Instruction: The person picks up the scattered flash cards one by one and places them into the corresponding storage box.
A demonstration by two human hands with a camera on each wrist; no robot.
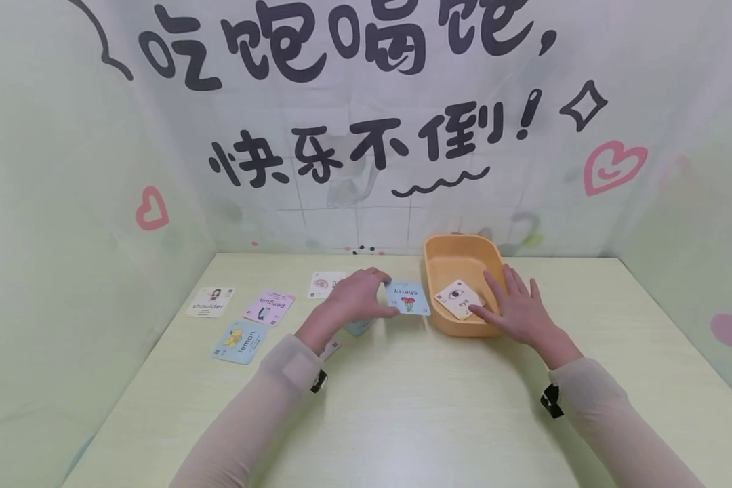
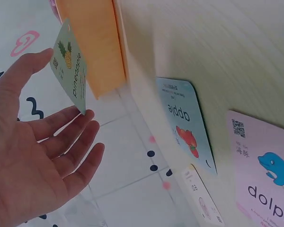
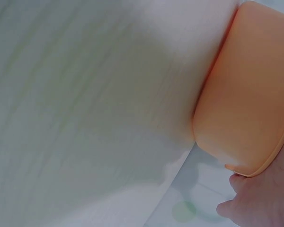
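Observation:
My left hand [image 1: 352, 298] pinches a picture card [image 1: 407, 298] by its edges, thumb on one side and fingertips on the other. Its upper face reads "cherry"; the left wrist view shows a "pineapple" face [image 2: 68, 66] on the underside. The card is raised beside an orange tray [image 1: 463, 330]. Inside the tray lies a white "eye" card [image 1: 457, 298], tilted. My right hand [image 1: 524, 312] rests over the tray's right rim with fingers fairly straight, the thumb tip right at the "eye" card's edge. In the right wrist view, the tray's outer wall [image 3: 248, 85] hides much of that hand.
To the left lie a "shoulder" card [image 1: 209, 302], a "penguin" card [image 1: 270, 308], a "lemon" card [image 1: 240, 342] and a white card [image 1: 323, 285]. Below the left hand are an "apple" card [image 2: 187, 125] and a "dolphin" card [image 2: 270, 175]. A printed curtain [image 1: 354, 224] stands behind the table.

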